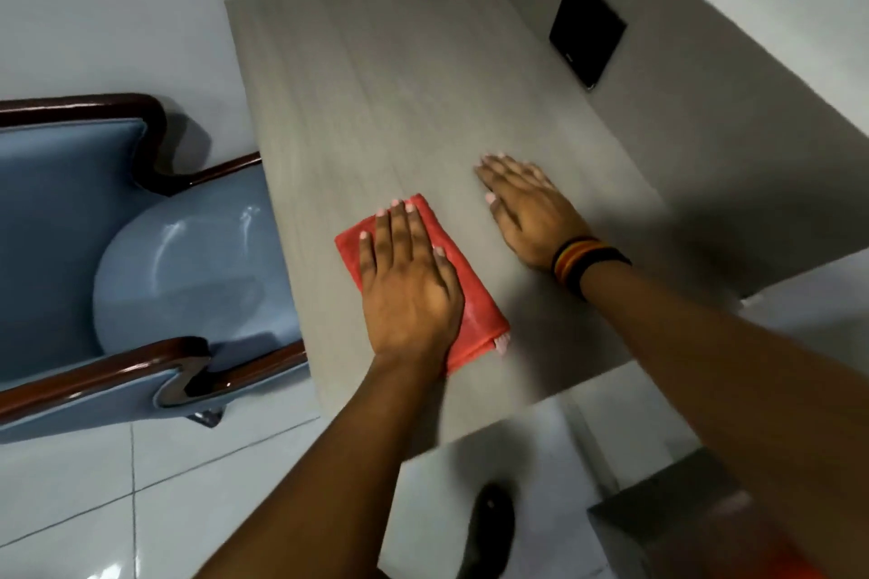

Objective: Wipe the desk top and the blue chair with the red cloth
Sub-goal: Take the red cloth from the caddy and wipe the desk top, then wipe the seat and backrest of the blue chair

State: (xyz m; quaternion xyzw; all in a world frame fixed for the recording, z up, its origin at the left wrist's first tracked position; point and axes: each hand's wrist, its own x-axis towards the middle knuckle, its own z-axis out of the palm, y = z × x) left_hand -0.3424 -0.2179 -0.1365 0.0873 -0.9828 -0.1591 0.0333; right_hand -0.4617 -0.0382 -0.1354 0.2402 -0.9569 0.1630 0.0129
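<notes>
A folded red cloth (475,310) lies flat on the pale wood-grain desk top (376,85), near its front part. My left hand (409,282) presses down on the cloth with fingers spread flat, covering most of it. My right hand (526,212) rests flat on the bare desk just to the right of the cloth, fingers together, holding nothing; a striped band is on its wrist. The blue chair (188,268), with dark wooden arms, stands at the desk's left edge, its seat partly tucked under the top.
A black square panel (588,31) is set in the grey wall panel at the desk's right side. White tiled floor (94,484) lies below. A dark shoe (489,527) shows near the desk's front edge, and a grey box-like object (667,522) sits at bottom right.
</notes>
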